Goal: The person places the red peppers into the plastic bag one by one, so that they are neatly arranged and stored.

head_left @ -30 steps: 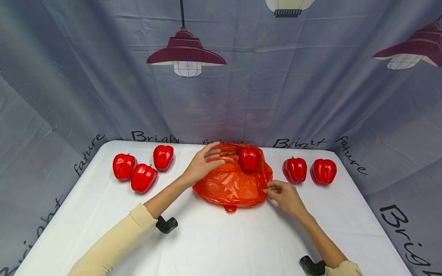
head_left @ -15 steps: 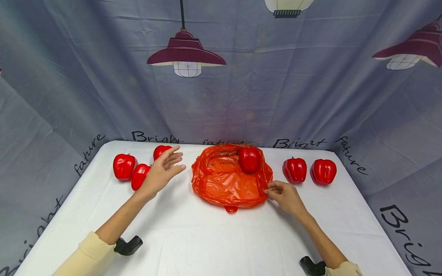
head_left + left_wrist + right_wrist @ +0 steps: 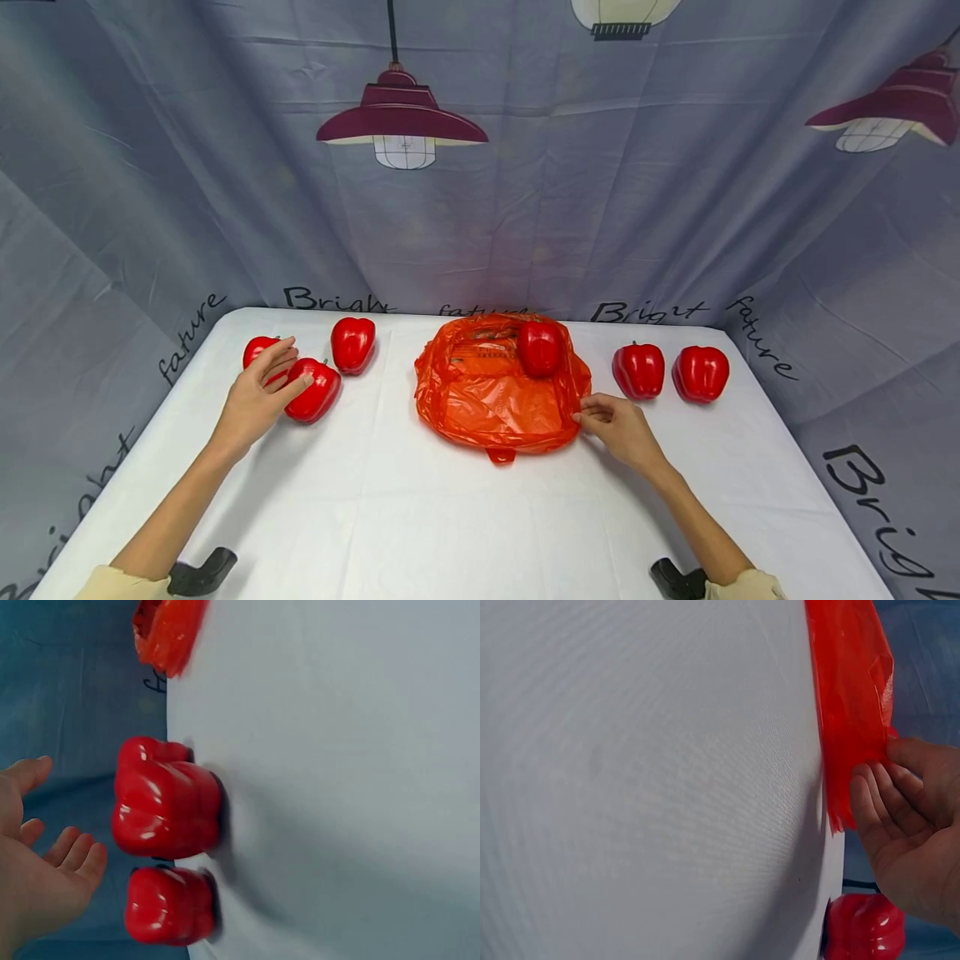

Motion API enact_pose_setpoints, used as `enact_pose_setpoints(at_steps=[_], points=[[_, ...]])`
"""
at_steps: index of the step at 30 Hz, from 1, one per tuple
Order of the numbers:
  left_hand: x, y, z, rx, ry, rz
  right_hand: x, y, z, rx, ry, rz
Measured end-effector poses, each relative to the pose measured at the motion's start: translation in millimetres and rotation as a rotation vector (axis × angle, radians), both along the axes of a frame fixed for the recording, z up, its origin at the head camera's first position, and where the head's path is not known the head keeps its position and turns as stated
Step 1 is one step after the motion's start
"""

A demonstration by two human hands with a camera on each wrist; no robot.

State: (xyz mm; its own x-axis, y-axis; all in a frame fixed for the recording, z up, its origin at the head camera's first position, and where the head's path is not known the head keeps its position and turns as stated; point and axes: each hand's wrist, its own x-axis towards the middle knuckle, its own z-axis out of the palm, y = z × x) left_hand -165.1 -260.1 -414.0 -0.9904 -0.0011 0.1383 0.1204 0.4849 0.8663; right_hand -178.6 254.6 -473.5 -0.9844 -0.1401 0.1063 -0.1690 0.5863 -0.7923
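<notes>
One in, five out: the bagged pepper (image 3: 540, 350) sits inside the orange bag (image 3: 502, 404), and five more red ones lie outside it; by that count the work looks to be at an early stage, with most of it left.
Left hand (image 3: 255, 404): hangs above the left-hand group, fingers loosely straight, thumb spread away from them, nothing gripped; the left wrist view shows a gap between the fingers and the peppers.
Right hand (image 3: 621, 429): thumb and fingers pinch the bag's rim at its right side.
Bag's place: directly left of the right fingers, touching them, and well to the right of the left fingers.
Bag's lie: mouth gaping upward; the long axis seems to run crosswise, from the right fingers toward the left hand's side; a small tab (image 3: 501, 456) points toward the person.
Bagged one's place: left of the right fingers and beyond them; its stem cannot be made out.
Left group: half-hidden pepper (image 3: 255, 350) below and behind the left fingers; front pepper (image 3: 315, 392) just right of them, stem end up and leaning away; far pepper (image 3: 352, 343) farther right, apart from the fingers.
Right pair: inner pepper (image 3: 638, 372) and outer pepper (image 3: 701, 375) side by side on the desk (image 3: 450, 525), beyond and right of the right fingers; the inner one's stem points up.
</notes>
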Motion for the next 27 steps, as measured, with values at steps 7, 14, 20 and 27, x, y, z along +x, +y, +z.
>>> enact_pose_setpoints(at_steps=[7,14,20,27], points=[[5.9,-11.6,-15.9,-0.081,-0.021,0.043,0.7,1,-0.2,0.005,-0.007,-0.005],[8.0,-12.0,-27.0,-0.106,-0.028,0.075,0.8,1,-0.6,-0.003,-0.008,-0.007],[4.4,-11.3,-29.1,-0.104,-0.025,0.083,1.4,1,-1.0,0.004,-0.016,-0.009],[-0.6,-11.9,-32.7,-0.116,-0.039,0.102,0.8,2,-1.2,0.008,-0.020,-0.011]])
